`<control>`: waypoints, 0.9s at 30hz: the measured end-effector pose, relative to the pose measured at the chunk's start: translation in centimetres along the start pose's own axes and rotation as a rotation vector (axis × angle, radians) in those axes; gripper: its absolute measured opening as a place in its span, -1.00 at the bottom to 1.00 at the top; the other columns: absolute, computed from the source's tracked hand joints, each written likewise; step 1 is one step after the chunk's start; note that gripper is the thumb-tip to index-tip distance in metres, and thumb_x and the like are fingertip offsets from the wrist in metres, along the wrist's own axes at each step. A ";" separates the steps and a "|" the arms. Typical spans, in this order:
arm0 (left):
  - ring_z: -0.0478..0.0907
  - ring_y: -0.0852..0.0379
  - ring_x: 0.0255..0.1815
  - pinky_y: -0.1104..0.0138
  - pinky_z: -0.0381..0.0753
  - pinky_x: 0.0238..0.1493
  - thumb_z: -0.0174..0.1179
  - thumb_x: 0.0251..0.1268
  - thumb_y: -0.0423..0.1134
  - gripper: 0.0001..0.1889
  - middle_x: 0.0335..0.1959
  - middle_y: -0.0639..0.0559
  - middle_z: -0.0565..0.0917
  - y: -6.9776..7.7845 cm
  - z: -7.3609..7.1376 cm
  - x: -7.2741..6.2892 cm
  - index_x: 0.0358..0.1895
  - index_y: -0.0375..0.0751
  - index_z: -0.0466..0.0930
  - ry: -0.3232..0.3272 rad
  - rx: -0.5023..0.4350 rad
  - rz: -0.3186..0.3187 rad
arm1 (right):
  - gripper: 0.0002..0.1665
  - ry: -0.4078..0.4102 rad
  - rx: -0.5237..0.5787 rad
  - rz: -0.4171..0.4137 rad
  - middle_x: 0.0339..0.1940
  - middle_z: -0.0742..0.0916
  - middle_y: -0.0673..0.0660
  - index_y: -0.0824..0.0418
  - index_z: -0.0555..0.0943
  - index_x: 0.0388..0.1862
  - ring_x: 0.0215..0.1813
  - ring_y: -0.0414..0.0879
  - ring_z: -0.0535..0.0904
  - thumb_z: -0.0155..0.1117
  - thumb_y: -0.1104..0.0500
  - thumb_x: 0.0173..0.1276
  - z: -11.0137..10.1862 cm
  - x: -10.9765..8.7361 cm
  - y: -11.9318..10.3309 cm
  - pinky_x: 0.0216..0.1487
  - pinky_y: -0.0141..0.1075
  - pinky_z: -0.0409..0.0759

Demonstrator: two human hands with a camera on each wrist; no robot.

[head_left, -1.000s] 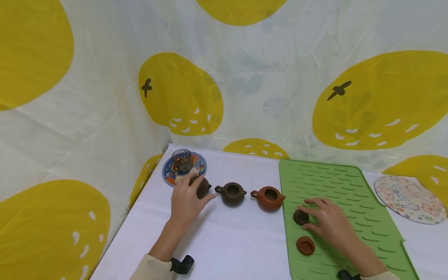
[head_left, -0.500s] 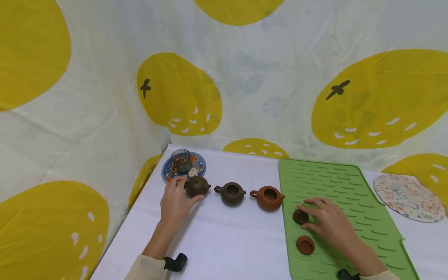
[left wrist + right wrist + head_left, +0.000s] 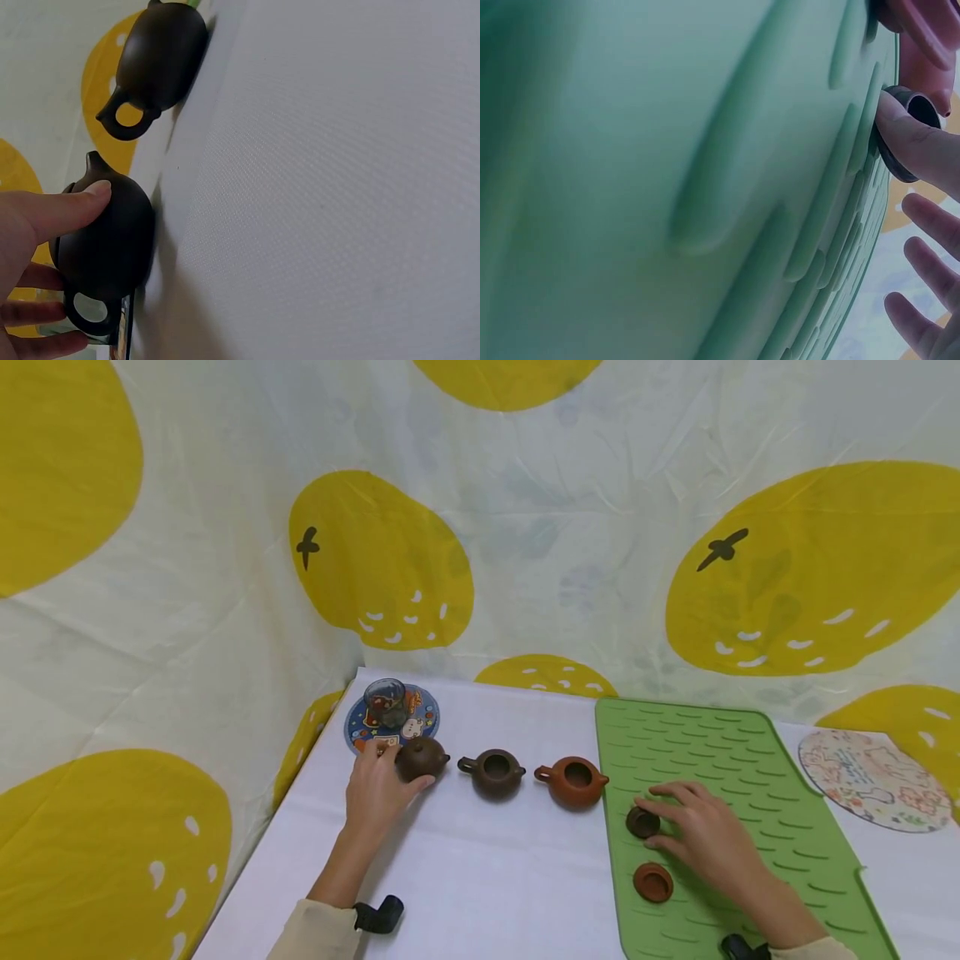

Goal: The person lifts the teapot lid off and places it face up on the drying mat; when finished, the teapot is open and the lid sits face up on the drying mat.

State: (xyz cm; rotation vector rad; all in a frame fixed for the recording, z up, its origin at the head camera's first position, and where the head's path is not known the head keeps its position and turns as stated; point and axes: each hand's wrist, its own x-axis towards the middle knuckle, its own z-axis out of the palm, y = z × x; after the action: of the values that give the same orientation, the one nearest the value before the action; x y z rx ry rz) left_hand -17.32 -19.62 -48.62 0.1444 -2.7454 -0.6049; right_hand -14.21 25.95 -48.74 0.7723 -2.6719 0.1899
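My left hand (image 3: 375, 789) holds a small dark brown lidded teapot (image 3: 422, 760) at the table's left. In the left wrist view the thumb lies on the teapot's body (image 3: 120, 232), and other fingers are by its loop handle. To its right stand an open dark teapot (image 3: 498, 789) and an open reddish-brown teapot (image 3: 576, 797), spouts pointing right. My right hand (image 3: 708, 835) pinches a dark teapot lid (image 3: 642, 823) between thumb and index finger. That lid is hollow side up on the green mat (image 3: 690, 735). A reddish-brown lid (image 3: 653, 883) lies just nearer me, also upturned.
A clear glass (image 3: 385, 697) stands on a round blue patterned coaster (image 3: 431, 714) behind the lidded teapot. Right of the mat lies a round floral coaster (image 3: 873, 781). Fruit-printed cloth (image 3: 570, 527) hangs behind and left of the white table (image 3: 517, 893).
My left hand has come down and left from above the lidded teapot to its handle side, uncovering the lid. The right hand keeps its pinch on the dark lid.
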 end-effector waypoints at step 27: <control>0.61 -0.18 0.04 -0.05 0.69 0.01 0.67 -0.26 0.16 -0.24 0.09 -0.19 0.60 -0.2 -0.1 0.1 0.02 -0.28 0.75 0.020 -0.026 0.006 | -0.28 0.035 0.001 -0.024 0.00 0.78 0.13 0.02 0.79 0.03 0.03 0.14 0.65 0.74 -0.06 -0.25 -0.3 0.0 0.0 -0.05 0.08 0.67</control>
State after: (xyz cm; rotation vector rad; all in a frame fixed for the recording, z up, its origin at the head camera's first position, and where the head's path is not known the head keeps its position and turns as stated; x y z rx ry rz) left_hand -17.42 -19.86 -48.60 0.1356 -2.7165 -0.6343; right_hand -14.12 26.02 -48.44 0.7928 -2.6284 0.1966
